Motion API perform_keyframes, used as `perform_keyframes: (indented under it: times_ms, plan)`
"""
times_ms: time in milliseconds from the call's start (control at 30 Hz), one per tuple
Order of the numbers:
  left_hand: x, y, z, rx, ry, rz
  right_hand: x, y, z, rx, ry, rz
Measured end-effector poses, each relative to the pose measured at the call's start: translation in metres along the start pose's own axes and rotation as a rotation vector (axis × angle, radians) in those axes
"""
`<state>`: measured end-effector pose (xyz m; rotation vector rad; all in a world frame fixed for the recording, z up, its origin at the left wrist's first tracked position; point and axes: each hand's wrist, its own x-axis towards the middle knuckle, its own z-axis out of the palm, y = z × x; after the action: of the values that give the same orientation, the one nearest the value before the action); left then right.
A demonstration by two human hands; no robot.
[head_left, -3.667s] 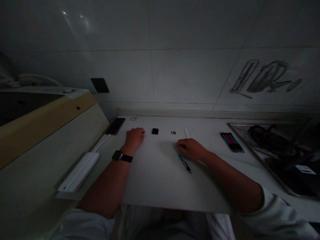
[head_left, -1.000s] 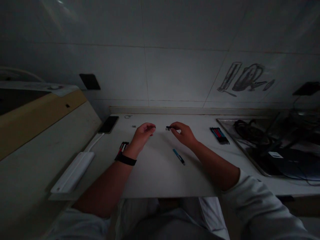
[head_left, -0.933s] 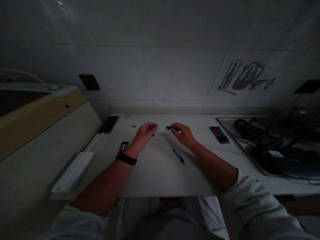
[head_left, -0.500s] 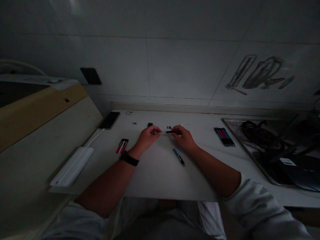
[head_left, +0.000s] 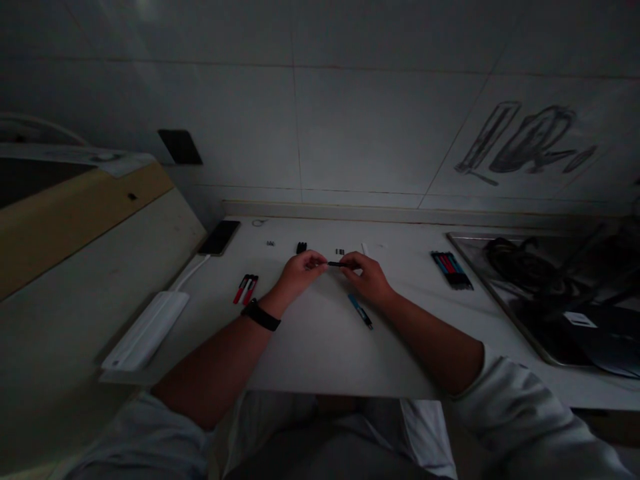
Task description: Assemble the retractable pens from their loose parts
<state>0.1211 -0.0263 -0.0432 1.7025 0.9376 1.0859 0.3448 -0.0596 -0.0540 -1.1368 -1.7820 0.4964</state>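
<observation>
In my right hand (head_left: 369, 275), closed in a pinch, is a slim black pen part (head_left: 337, 265) that points left. My left hand (head_left: 300, 271) is pinched at the other end of that part; whatever tiny piece its fingertips hold is too small to name. A blue and black pen (head_left: 360, 311) lies on the white tabletop (head_left: 310, 347) just below my right hand. Beyond the hands sit small black pieces (head_left: 301, 247), small dark-and-light pieces (head_left: 340, 252), and tiny metallic bits (head_left: 271, 243).
Red, white and black pen parts (head_left: 246, 289) lie left of my left wrist. A row of pens (head_left: 451, 270) rests at right, beside a metal-edged tray (head_left: 505, 320) with dark cables. At left are a phone (head_left: 223, 237) and a white power strip (head_left: 146, 331).
My hands have come closer together, and the left end of the black pen part now meets my left fingertips. The view has shifted slightly.
</observation>
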Motion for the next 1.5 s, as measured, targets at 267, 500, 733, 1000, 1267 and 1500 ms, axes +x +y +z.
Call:
perform_keyframes:
  times_ms: [267, 500, 733, 1000, 1267, 1500]
  plan:
    - [0.0, -0.003, 0.001, -0.024, -0.039, -0.037, -0.001, 0.001, -0.003, -0.144, 0.013, -0.128]
    - [-0.001, 0.001, -0.001, -0.011, -0.045, -0.029, -0.001, -0.008, -0.007, -0.187, -0.016, -0.102]
    - [0.001, 0.0, -0.002, 0.001, -0.037, -0.01, -0.002, -0.004, -0.004, -0.137, -0.056, -0.07]
    - [0.0, 0.0, -0.002, 0.049, -0.029, -0.006, -0.002, -0.003, -0.005, -0.155, -0.047, -0.07]
    - [0.001, 0.0, -0.003, 0.092, -0.032, 0.013, -0.001, -0.002, -0.006, -0.152, -0.067, -0.095]
    - [0.001, -0.001, -0.003, 0.099, -0.034, 0.016, -0.002, -0.002, -0.006, -0.134, -0.069, -0.093]
